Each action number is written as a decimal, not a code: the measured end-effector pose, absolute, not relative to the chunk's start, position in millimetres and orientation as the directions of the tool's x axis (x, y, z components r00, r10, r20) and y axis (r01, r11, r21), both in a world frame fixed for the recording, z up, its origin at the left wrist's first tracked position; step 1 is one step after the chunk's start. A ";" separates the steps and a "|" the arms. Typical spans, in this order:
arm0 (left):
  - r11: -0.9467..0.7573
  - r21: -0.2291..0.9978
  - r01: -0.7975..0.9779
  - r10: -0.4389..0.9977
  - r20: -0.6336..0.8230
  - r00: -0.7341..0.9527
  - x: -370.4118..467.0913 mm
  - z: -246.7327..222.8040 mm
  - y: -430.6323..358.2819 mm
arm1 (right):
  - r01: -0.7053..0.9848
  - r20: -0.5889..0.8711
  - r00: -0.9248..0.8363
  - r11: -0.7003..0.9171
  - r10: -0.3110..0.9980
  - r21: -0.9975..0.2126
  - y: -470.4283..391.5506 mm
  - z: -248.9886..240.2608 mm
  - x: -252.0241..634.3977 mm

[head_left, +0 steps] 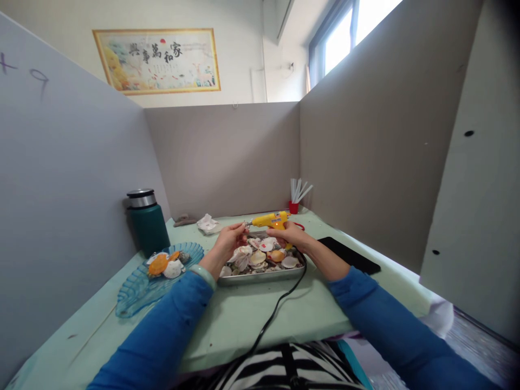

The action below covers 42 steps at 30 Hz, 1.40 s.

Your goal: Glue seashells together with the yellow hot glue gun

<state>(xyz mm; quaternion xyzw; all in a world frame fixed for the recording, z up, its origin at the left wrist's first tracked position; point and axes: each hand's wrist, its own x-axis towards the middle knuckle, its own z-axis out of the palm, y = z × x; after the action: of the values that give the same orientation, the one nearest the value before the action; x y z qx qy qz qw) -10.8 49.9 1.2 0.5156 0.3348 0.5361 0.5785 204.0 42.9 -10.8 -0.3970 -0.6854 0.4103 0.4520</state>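
Observation:
My right hand (287, 234) is wrapped round the handle of a yellow glue gun (271, 220), whose nozzle points left. The fingers of my left hand (234, 237) are pinched together at the nozzle tip, on something small that I cannot make out. Below both hands lies a metal tray (260, 278) full of shells (258, 258) in white, cream and orange. A black cord runs from the gun over the tray's right side and down towards my lap.
On the left, a blue glass plate (136, 295) holds orange and white shells, with a green bottle (149, 225) behind it. Crumpled tissue (207, 223) and a red cup of white sticks (293, 207) are at the back. A black flat object (348, 254) lies right. Partitions enclose the table.

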 end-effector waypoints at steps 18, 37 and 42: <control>-0.090 0.962 -0.258 0.955 0.157 0.252 -10.4 0.1 50.7 | 0.205 0.325 -0.252 0.378 0.912 -0.903 43.6 -11.3 203.7; -0.089 0.964 -0.253 0.966 0.145 0.213 -10.4 0.9 49.7 | 0.234 0.306 -0.247 0.363 0.919 -0.902 45.1 -13.4 204.0; -0.090 0.968 -0.232 0.962 0.144 0.230 -10.6 -0.2 50.5 | 0.228 0.315 -0.240 0.369 0.918 -0.901 44.2 -12.5 203.4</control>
<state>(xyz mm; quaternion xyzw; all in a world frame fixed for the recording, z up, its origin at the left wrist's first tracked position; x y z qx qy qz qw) -10.6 50.5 -0.2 0.5284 0.3454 0.5155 0.5795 203.4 44.2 -12.5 -0.4148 -0.6904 0.3787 0.4559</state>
